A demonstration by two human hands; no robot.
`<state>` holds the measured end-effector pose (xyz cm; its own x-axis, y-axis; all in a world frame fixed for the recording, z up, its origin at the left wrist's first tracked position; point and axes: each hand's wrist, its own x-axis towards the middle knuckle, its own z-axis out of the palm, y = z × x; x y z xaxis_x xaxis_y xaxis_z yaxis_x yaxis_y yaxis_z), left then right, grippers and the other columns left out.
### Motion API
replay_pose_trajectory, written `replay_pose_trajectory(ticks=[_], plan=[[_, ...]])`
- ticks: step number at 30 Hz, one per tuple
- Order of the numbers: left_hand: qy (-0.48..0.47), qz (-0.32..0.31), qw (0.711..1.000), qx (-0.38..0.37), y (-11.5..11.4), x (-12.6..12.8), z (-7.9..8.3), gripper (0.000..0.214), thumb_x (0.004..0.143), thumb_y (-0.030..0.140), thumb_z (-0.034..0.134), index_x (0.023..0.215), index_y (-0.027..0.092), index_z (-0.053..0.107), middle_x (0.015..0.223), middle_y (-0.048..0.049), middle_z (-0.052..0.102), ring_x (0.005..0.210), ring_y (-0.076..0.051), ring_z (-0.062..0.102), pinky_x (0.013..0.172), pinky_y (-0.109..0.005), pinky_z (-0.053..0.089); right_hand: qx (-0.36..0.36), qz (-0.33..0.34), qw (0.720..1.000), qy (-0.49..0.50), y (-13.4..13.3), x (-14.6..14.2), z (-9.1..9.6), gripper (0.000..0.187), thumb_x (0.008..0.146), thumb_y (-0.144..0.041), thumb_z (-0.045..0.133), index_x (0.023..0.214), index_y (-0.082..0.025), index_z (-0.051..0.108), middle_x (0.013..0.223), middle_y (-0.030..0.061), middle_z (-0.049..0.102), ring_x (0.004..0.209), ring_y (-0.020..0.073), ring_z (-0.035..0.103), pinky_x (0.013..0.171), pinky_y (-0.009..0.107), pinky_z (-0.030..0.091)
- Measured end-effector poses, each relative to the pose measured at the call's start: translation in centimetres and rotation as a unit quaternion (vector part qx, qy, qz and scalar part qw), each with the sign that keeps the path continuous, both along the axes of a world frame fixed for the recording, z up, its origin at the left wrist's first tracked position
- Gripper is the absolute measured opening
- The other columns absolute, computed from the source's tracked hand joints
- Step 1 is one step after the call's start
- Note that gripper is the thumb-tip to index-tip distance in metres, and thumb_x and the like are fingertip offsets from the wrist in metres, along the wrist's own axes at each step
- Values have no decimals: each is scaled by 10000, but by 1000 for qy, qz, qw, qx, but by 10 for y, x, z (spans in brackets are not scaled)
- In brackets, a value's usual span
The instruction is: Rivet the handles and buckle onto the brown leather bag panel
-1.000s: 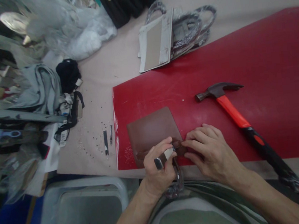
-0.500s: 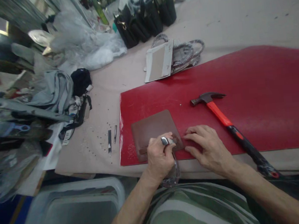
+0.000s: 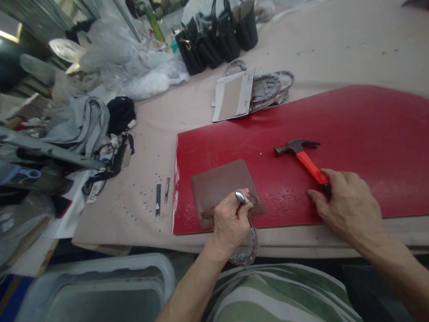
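My left hand (image 3: 232, 220) is closed around a shiny metal punch (image 3: 240, 197), its rounded top poking up above the fingers. The punch's lower end is hidden by the hand, over the right part of a flat brown leather piece (image 3: 220, 183). A plastic-wrapped strap loop (image 3: 253, 238) hangs from under that hand, past the table edge. Over to the right, my right hand (image 3: 350, 206) is around the handle of a claw hammer (image 3: 309, 164), thumb on one side and fingers on the other. The hammer lies on a red board (image 3: 387, 139), and my hand and forearm hide its black grip.
Left of the board lie a dark flat strip (image 3: 158, 200), a thin metal tool (image 3: 167, 190) and scattered small bits. Plastic-wrapped handles with pale card (image 3: 233, 96) lie behind the board, with black handbags (image 3: 207, 45) farther back. A clear plastic bin (image 3: 152, 262) stands below the table at left.
My right hand has moved right, from beside the leather piece to the hammer handle, and closed around it. My left hand keeps the punch in nearly the same spot. The view has shifted slightly.
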<state>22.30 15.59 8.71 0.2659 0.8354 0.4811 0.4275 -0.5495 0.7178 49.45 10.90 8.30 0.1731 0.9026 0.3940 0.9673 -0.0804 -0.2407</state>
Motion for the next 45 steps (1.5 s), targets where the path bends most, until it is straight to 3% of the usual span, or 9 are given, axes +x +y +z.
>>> replay_pose_trajectory(ticks=[3, 6, 8, 11, 13, 17, 22, 30, 45], plan=[[21, 8, 1000, 14, 0, -1, 0, 155, 864, 86, 624, 954, 191, 693, 1054, -91, 780, 1042, -243, 742, 954, -429, 593, -14, -3, 1000, -13, 1, -2, 10, 376, 937, -458, 598, 1161, -160, 642, 938, 182, 617, 820, 326, 595, 658, 430, 453], [14, -2, 1000, 17, 1, -1, 0, 171, 869, 92, 609, 988, 192, 680, 1047, -91, 774, 1016, -236, 744, 930, -407, 602, 44, 81, 994, 53, 0, -28, 38, 405, 959, -460, 571, 1245, -177, 604, 1062, 182, 634, 929, 329, 621, 757, 444, 498], [19, -12, 1000, 9, 1, -1, 0, 157, 879, 100, 599, 980, 195, 671, 1035, -87, 768, 988, -230, 744, 906, -381, 606, 55, 156, 973, 161, 2, -57, 64, 448, 955, -445, 606, 1328, -203, 550, 947, 81, 658, 798, 232, 638, 721, 363, 520], [39, -34, 999, -4, 3, 1, 4, 113, 908, 125, 573, 939, 190, 660, 972, -80, 755, 924, -221, 737, 859, -351, 605, -20, 265, 935, 235, 15, -97, 95, 482, 954, -414, 613, 1364, -178, 522, 885, 39, 675, 690, 164, 624, 631, 279, 489], [34, -38, 999, 3, 3, 2, 7, 126, 937, 151, 538, 952, 185, 659, 926, -75, 745, 876, -208, 730, 821, -332, 606, -76, 283, 934, 204, 27, -114, 101, 308, 975, -388, 555, 1186, -171, 613, 828, 43, 690, 663, 170, 634, 586, 274, 442], [0, -42, 999, -13, 4, 3, 9, 153, 963, 158, 515, 984, 190, 663, 955, -74, 752, 910, -197, 731, 846, -325, 612, -109, 251, 957, 92, 41, -118, 90, 303, 1019, -376, 412, 833, -204, 577, 652, 41, 652, 546, 190, 615, 505, 283, 329], [-3, 11, 998, -60, 7, -18, 6, 307, 839, 121, 710, 1139, 172, 664, 1275, -145, 700, 1218, -267, 665, 1063, -443, 558, -41, 209, 973, 88, 32, -108, 79, 288, 1032, -405, 388, 892, -214, 551, 628, 39, 663, 476, 190, 607, 468, 273, 362], [14, 46, 997, -60, 5, -64, 1, 242, 854, 97, 674, 1088, 156, 681, 1273, -153, 698, 1200, -259, 675, 1047, -446, 574, 34, 162, 985, 41, 24, -122, 77, 292, 1045, -393, 420, 883, -204, 572, 628, 37, 656, 452, 175, 593, 461, 267, 388], [16, -7, 998, -68, 5, -41, -2, 181, 894, 142, 636, 1068, 158, 679, 1285, -150, 694, 1235, -256, 651, 1070, -419, 556, 111, 151, 982, -6, 14, -135, 75, 259, 1055, -310, 431, 869, -192, 566, 612, 5, 647, 417, 115, 565, 423, 219, 361]])
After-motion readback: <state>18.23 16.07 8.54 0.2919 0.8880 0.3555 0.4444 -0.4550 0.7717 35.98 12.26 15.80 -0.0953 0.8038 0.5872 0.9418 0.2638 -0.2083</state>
